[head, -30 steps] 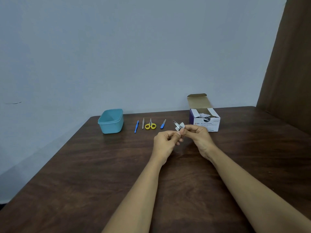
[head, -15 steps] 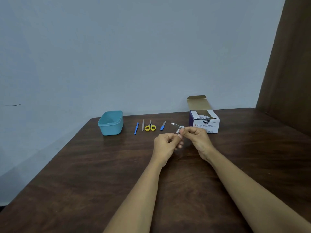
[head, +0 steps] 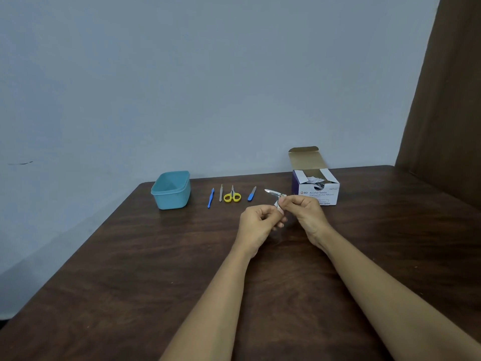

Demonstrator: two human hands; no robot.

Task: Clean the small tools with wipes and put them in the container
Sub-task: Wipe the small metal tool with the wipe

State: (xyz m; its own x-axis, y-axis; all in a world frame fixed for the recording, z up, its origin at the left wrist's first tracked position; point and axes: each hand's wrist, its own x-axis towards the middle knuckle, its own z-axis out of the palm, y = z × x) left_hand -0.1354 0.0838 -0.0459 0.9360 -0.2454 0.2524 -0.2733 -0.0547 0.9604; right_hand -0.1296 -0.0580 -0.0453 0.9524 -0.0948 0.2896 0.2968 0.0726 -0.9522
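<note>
Above the middle of the table, my left hand [head: 256, 225] pinches the lower end of a small silver clipper [head: 272, 192]. The clipper's thin metal arm sticks out to the left. My right hand [head: 307, 214] pinches a small white wipe [head: 283, 196] against the clipper's top. Along the far edge lie a blue stick tool [head: 210, 198], a grey file [head: 221, 193], yellow-handled scissors [head: 232, 196] and a blue-handled file [head: 252, 193]. The teal container [head: 170, 194] stands open to their left, and I see nothing inside it.
An open box of alcohol swabs [head: 316, 190] stands at the far right, just behind my right hand, flap up. The dark wooden table [head: 156, 269] meets a pale wall at the back. A brown panel [head: 447, 100] rises at the right.
The clipper's metal arm has swung from pointing up to pointing left as my right hand rubs the wipe along it. Both hands stay in place.
</note>
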